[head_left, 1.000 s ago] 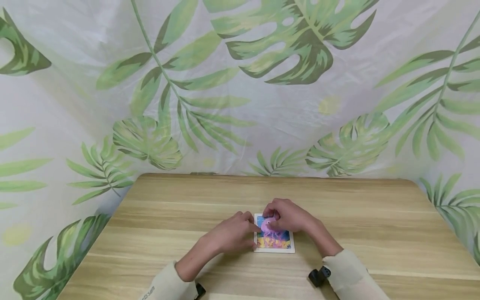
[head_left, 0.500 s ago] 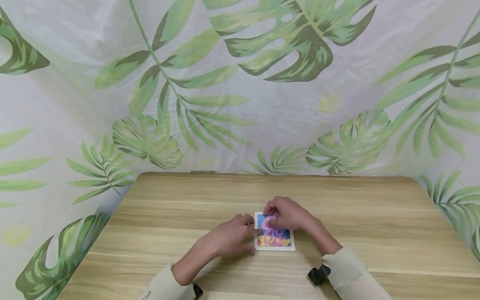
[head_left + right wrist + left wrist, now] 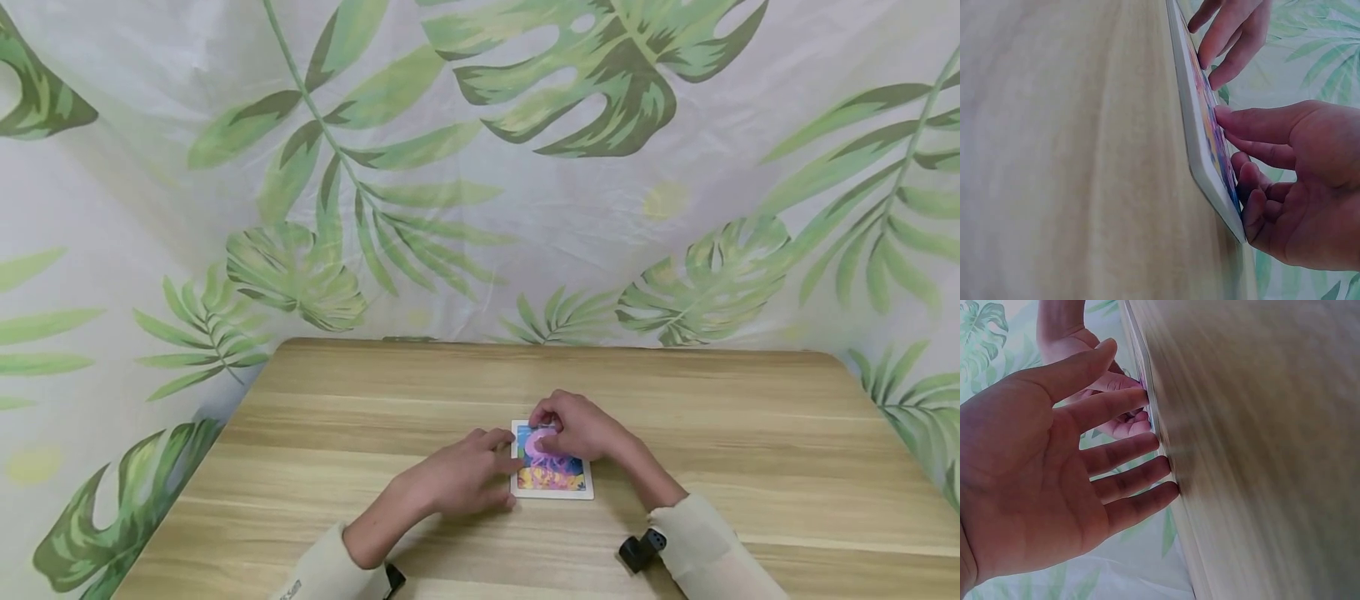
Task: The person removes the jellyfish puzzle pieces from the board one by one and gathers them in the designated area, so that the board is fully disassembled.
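A small square picture board (image 3: 552,494) with a white border lies on the table, showing a pink jellyfish over blue and yellow. My right hand (image 3: 583,427) reaches over its upper right part, thumb and forefinger pinching at the jellyfish piece (image 3: 534,443); the fingers hide part of it. In the right wrist view, the thumb (image 3: 1225,114) meets the picture's face while the other fingers curl at the far edge. My left hand (image 3: 461,477) rests along the board's left edge. In the left wrist view its fingers (image 3: 1129,481) are spread and nearly straight, tips at the edge.
The wood-grain table (image 3: 360,383) extends around the board on every side. A leaf-printed cloth (image 3: 465,208) hangs behind and at both sides. Black devices, one the wrist camera (image 3: 642,550) at the right cuff, sit below the sleeves.
The right thumb has come to cover the jellyfish's eye, which showed a second ago. The left fingers have shifted slightly along the board's edge. The whole view has tilted a little.
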Motion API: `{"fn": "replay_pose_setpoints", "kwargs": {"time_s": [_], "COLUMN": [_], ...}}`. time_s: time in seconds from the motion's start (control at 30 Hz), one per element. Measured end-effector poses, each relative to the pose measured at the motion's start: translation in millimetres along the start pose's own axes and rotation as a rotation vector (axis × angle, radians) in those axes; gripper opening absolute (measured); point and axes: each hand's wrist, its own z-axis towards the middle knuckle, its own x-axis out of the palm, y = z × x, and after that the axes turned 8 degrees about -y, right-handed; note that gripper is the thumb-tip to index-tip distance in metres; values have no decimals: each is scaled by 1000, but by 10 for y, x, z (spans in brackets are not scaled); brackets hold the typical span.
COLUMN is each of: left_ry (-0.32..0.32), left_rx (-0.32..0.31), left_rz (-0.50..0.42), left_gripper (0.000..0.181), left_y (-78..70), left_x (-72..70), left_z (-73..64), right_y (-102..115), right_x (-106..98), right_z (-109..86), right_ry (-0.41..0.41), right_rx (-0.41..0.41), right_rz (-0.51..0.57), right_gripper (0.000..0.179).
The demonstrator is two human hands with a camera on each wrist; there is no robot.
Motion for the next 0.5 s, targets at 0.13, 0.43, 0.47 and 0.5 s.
{"fn": "replay_pose_setpoints", "kwargs": {"time_s": [0.13, 0.43, 0.47, 0.5], "left_ry": [10, 6, 4, -1], "left_rx": [-15, -10, -9, -2], "left_rz": [-10, -28, -25, -15], "left_gripper": [52, 50, 50, 49], "left_y": [9, 13, 12, 10], "left_x": [2, 3, 7, 13], "left_z": [14, 3, 6, 11], "right_y": [4, 39, 51, 62], "right_x": [6, 30, 34, 37], "right_z": [-4, -23, -31, -41], "right_ry": [-4, -8, -13, -21], "right_rx": [26, -11, -4, 0], "right_rz": [-3, -21, -28, -36], "right_gripper": [18, 18, 22, 26]}}
